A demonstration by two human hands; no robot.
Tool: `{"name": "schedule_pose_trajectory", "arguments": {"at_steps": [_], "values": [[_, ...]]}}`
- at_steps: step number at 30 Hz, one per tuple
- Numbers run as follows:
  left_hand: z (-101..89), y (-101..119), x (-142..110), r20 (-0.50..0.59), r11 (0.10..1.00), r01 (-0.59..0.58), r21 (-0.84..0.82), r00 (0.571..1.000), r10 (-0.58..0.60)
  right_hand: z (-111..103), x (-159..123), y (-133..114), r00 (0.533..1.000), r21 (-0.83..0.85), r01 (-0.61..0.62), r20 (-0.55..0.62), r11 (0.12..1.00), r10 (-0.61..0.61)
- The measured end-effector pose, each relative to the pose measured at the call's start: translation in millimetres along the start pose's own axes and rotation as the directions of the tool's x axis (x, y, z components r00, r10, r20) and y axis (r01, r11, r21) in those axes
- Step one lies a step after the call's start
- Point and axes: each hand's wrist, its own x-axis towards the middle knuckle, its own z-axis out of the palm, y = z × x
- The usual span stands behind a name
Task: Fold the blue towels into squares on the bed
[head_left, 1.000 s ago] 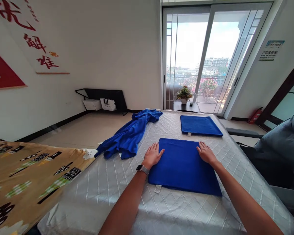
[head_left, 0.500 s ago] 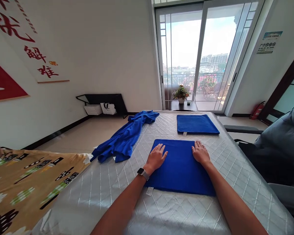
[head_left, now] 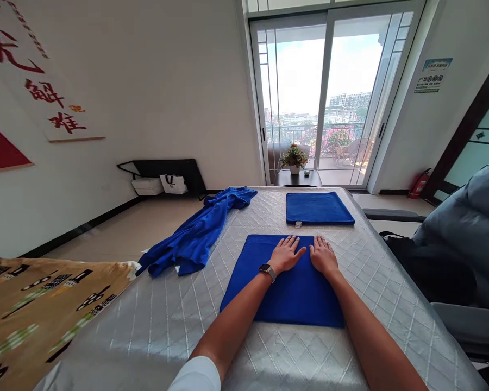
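Observation:
A folded blue towel (head_left: 297, 301) lies flat in front of me on a silver quilted cover (head_left: 167, 320). My left hand (head_left: 285, 254), with a watch on its wrist, rests palm down on the upper middle of the towel, fingers spread. Close to its right, my right hand (head_left: 324, 255) lies flat near the towel's far edge, fingers stretched out. Beyond them sits a second folded blue towel (head_left: 320, 208) with a small white tag. A crumpled blue towel (head_left: 199, 231) is draped over the cover's left side.
A tan patterned cloth (head_left: 44, 304) spreads at the left. On the right stands a grey padded chair (head_left: 464, 217) with a black bag (head_left: 432, 271). A potted plant (head_left: 294, 157) is on a small table by the glass door.
My left hand has slid right from the towel's left side towards its middle, nearer my right hand. The view has shifted slightly.

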Motion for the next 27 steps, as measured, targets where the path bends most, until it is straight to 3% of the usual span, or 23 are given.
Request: {"name": "schedule_pose_trajectory", "arguments": {"at_steps": [3, 6, 10, 27], "values": [[-12.7, -51, -22, -0.006, 0.992, 0.121, 0.042, 0.993, -0.121, -1, 0, -1, 1.000, 0.017, -0.014, -0.001, 1.000, 0.014], [-26.6, -104, -47, -0.034, 0.956, 0.285, 0.069, 0.958, -0.283, 0, 0, -1, 1.000, 0.015, -0.015, 0.004, 1.000, 0.015], [-33.4, -144, -72, -0.058, 0.923, 0.380, 0.058, 0.925, -0.376, 3, 1, 0, 1.000, -0.001, -0.023, 0.006, 1.000, 0.023], [-28.2, -149, -74, -0.097, 0.930, 0.360, 0.067, 0.930, -0.353, 4, 3, 3, 0.999, -0.049, -0.011, 0.030, 0.999, 0.013]]}}
